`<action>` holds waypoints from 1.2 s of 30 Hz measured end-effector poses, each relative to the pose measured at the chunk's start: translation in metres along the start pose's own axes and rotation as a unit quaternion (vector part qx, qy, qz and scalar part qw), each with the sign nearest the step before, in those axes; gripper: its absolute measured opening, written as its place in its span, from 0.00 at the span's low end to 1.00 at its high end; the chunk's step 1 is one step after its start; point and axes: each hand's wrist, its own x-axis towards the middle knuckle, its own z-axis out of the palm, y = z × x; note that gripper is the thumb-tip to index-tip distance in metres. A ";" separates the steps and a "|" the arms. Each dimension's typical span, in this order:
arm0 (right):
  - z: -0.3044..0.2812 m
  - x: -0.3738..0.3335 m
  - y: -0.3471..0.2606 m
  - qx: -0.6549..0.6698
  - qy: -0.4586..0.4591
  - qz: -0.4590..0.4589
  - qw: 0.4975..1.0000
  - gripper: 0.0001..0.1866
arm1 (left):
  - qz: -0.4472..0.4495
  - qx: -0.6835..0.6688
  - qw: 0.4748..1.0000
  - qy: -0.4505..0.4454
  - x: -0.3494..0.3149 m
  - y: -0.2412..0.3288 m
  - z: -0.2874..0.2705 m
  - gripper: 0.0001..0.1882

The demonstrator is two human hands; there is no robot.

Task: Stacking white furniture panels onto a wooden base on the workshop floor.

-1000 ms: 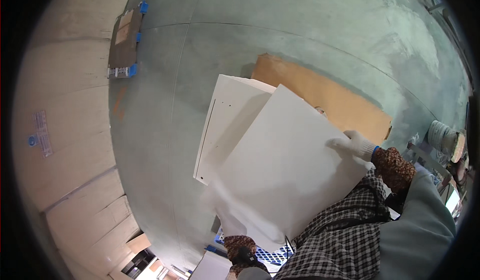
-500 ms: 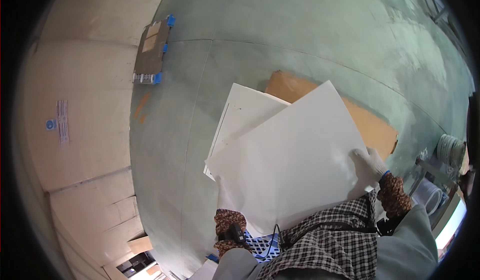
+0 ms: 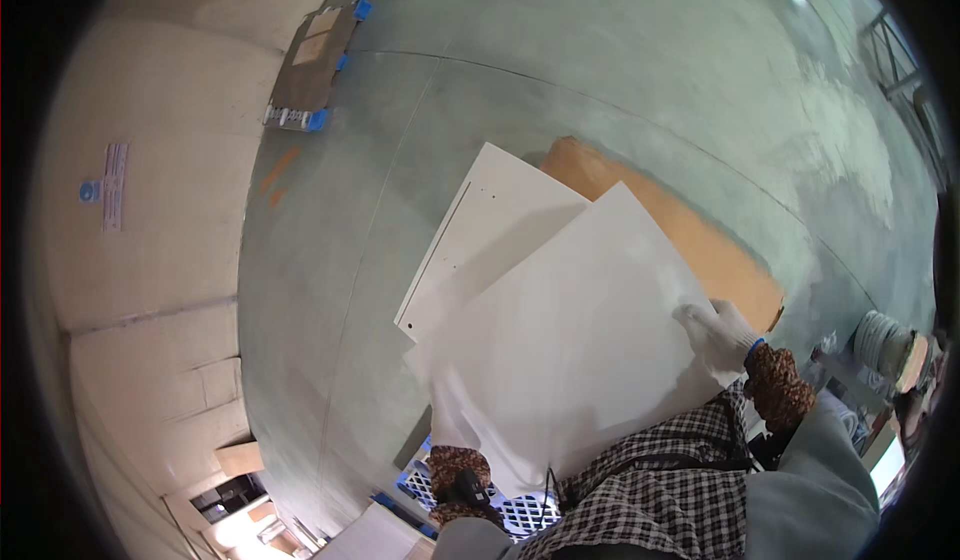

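A large, thin white sheet (image 3: 570, 320) spans the space before my body, held at both sides. My left hand (image 3: 455, 415), in a white glove, grips its near left edge; the fingers blend into the white and are partly hidden. On the right edge, my gloved right hand (image 3: 722, 335) is closed with the thumb on top and the other fingers out of sight underneath. Beyond the sheet and partly covered by it lies a white panel (image 3: 480, 225) with small holes and a dark groove along its left edge. Brown cardboard (image 3: 660, 215) shows behind both.
A blue plastic crate (image 3: 525, 515) with lattice openings is close below my left hand. Coiled white strapping (image 3: 885, 350) stands at the right. Against the beige wall (image 3: 150, 240) at far left is a dark flat stack (image 3: 315, 65) with blue corner pieces. Green floor (image 3: 390, 230) surrounds these.
The white sheet has come slightly nearer my body, uncovering more of the panel with holes. Both hands keep their hold, and more of the blue crate shows. The view has shifted slightly.
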 end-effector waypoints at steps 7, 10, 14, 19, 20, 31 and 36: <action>0.005 0.001 -0.053 -0.043 -0.023 0.106 0.993 0.38 | -0.033 0.033 0.993 0.105 0.017 -0.070 -0.104 0.39; -0.004 0.009 -0.051 -0.046 -0.058 0.128 0.989 0.40 | -0.051 0.066 0.987 0.141 0.010 -0.074 -0.070 0.40; -0.007 0.013 -0.038 -0.094 -0.067 0.141 0.983 0.44 | -0.071 0.088 0.978 0.175 0.006 -0.075 -0.052 0.40; -0.006 0.013 -0.058 -0.073 -0.071 0.177 0.979 0.47 | -0.078 0.146 0.969 0.182 0.011 -0.079 -0.064 0.46; -0.006 0.014 -0.060 -0.084 -0.071 0.172 0.979 0.47 | -0.072 0.146 0.971 0.173 0.010 -0.078 -0.062 0.47; -0.005 0.018 -0.062 -0.126 -0.068 0.156 0.977 0.49 | -0.118 0.138 0.970 0.164 0.017 -0.085 -0.084 0.51; -0.002 0.018 -0.060 -0.131 -0.059 0.156 0.977 0.48 | -0.107 0.134 0.975 0.144 0.017 -0.090 -0.093 0.50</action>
